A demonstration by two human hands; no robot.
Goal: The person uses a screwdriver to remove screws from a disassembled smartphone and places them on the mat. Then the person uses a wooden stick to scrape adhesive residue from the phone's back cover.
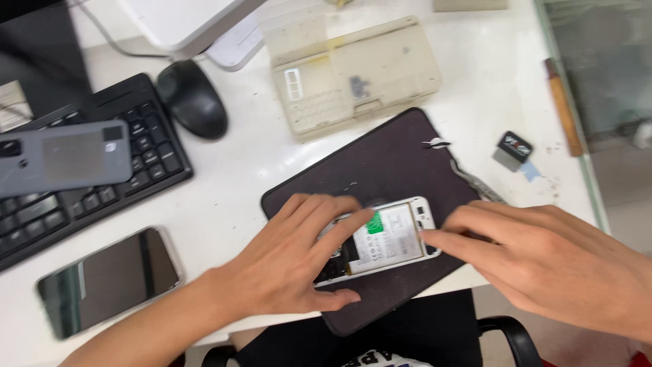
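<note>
The opened phone (384, 239) lies back-side up near the front edge of the dark work mat (380, 163), its rear cover off so the pale battery with a green tab shows; the mat is there, I'd judge, to keep the phone from sliding and to spare the white desk (231, 170). The left hand (292, 261) spreads over the phone's left end, fingers on its upper edge and thumb by its lower edge on the mat, clamping it so it stays put. The right hand (543, 261) comes in from the right of the phone, fingers extended, the fingertips touching the phone's right end; it looks loose rather than closed on anything, and I see no tool in it. Beyond the mat sits a yellowed plastic parts case (353, 75), shut. Tweezers (475, 180) rest at the mat's right edge, close enough to grab. Left of the mat lies a dark-screened phone (109, 278), with a keyboard (88, 183) behind it carrying a grey phone (64, 156), and a mouse (192, 98) beside that.
</note>
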